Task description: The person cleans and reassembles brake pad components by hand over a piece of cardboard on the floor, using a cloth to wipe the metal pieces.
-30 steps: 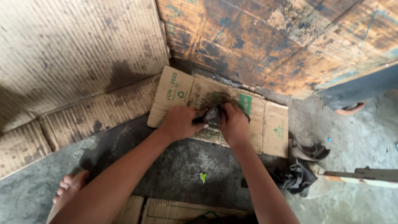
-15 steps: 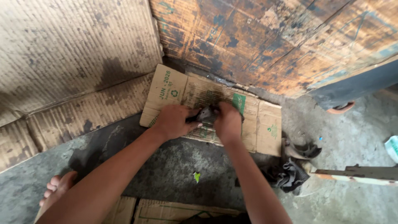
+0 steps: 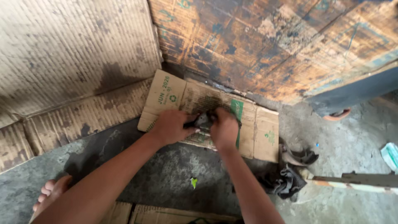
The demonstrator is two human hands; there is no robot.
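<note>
Both hands meet over a flattened cardboard sheet [image 3: 253,132] that lies on the concrete floor [image 3: 166,174] against the foot of a stained wooden panel [image 3: 265,45]. The left hand [image 3: 171,127] and the right hand [image 3: 224,130] are each closed around a small dark object [image 3: 203,120], which sits between them, pressed down close to the cardboard. Judging by the posture, the sheet serves as a pad that keeps the object off the gritty floor, and the two-sided grip steadies a part too small to control from one side. The object is mostly covered by the fingers; its shape, material and exact contact with the cardboard cannot be determined. Larger corrugated sheets [image 3: 70,62] lean or lie to the left, heavily soiled. To the right of the cardboard sheet lies a dark crumpled rag [image 3: 288,180], with a second dark scrap just above it, unclear in form. A paint-marked wooden bar [image 3: 356,182] enters from the right edge, cut off by the frame. A bare foot [image 3: 52,193] shows at lower left, and a small green fragment [image 3: 193,182] rests on the floor between the forearms
</note>
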